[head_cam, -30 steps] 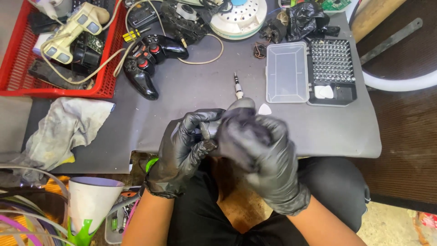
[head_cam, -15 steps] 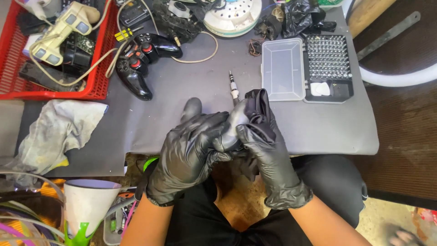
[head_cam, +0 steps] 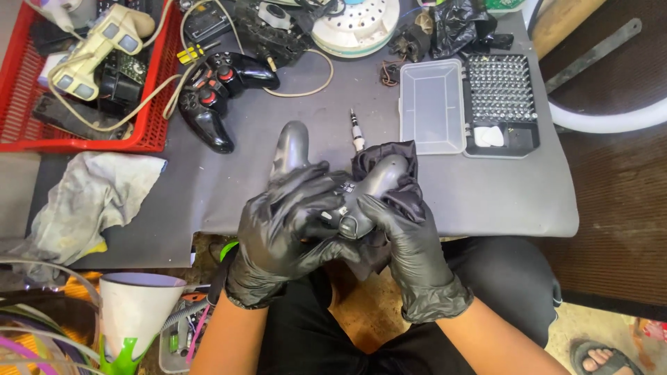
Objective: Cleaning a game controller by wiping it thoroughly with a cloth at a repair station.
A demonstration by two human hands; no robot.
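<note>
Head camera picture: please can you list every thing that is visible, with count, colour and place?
Dark grey game controller: one, held in both hands over the table's near edge.
Grey table mat: one, covering the table.
Black game controller with red buttons: one, far left of the mat.
Red plastic basket: one, far left, holding a beige controller and dark parts.
Screwdriver bit: one, silver, mid mat.
Clear plastic bit case: one, open, right side; black bit tray beside it.
Grey rag: one, left edge.
White round device: one, top centre.
White cup: one, bottom left.
Left hand: black glove, gripping controller.
Right hand: black glove, gripping controller.
</note>
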